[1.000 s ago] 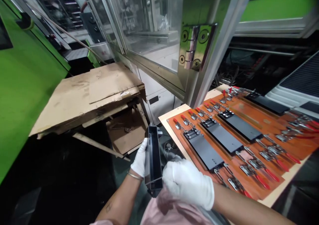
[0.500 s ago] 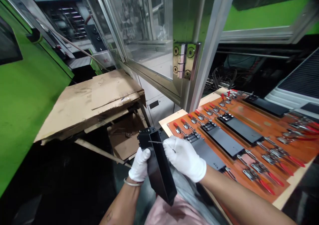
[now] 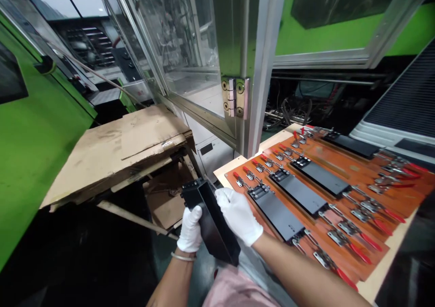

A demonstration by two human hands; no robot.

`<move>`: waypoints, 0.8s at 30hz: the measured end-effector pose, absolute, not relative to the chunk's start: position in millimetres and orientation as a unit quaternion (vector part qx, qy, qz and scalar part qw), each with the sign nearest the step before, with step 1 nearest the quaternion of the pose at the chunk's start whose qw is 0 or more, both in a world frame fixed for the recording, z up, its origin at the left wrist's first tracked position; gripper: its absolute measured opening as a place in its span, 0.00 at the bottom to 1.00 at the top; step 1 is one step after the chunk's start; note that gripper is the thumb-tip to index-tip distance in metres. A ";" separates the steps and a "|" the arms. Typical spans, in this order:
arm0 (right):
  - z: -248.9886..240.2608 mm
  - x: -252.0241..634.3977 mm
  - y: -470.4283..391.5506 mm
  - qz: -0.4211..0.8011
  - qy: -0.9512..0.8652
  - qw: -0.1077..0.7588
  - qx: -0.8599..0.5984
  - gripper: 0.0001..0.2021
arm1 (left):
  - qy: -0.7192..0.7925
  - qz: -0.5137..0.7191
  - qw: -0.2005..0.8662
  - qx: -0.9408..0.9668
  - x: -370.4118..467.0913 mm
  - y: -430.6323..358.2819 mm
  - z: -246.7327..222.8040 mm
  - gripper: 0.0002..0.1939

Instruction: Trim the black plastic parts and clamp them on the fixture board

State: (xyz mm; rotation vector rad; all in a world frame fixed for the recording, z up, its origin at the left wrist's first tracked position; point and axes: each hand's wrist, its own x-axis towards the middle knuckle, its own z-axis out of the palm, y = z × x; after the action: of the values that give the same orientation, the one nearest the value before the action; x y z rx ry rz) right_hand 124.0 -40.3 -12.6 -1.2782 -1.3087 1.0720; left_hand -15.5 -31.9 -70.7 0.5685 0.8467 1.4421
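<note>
My left hand (image 3: 190,229), in a white glove, grips a long black box-shaped housing (image 3: 212,234) from its left side, thumb on the near wall. The housing is tilted, and its open side faces up and right. My right hand (image 3: 238,214), also gloved, is closed in a pinch at the upper right edge of that opening. The thin metal tool seen in its fingers a moment ago is hidden now. To the right of my hands, a dark flat-topped part (image 3: 277,214) lies clamped on an orange board (image 3: 335,223).
More dark parts (image 3: 299,191) sit on the board among red-handled toggle clamps (image 3: 356,246). A hinged metal-framed clear door (image 3: 234,135) juts out ahead. Cardboard (image 3: 118,144) covers a table at left, beside a green machine (image 3: 41,139).
My view has shifted, bringing more of the clamped part nearest me into sight. The right hand has drawn close against the housing's edge, and the thin tool has gone from sight.
</note>
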 end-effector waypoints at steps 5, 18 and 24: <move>-16.3 133.6 -51.7 0.419 -0.546 0.447 -0.571 0.08 | 0.377 0.549 0.738 0.110 -24.1 -27.4 -80.7 0.14; -31.0 147.2 -57.6 0.332 -0.790 0.362 -0.368 0.11 | 0.381 0.457 0.803 0.044 -35.9 -27.4 -77.1 0.14; -25.2 148.6 -3.7 0.253 -0.762 0.472 -0.363 0.10 | 0.354 0.454 0.808 0.124 -40.7 -35.5 -93.4 0.19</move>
State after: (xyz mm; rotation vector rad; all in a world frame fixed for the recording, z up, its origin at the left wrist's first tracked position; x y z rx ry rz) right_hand 148.6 -3.7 -25.2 -0.8897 -1.8655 0.6193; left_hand -40.7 -35.5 -93.4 0.2644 0.7573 0.9719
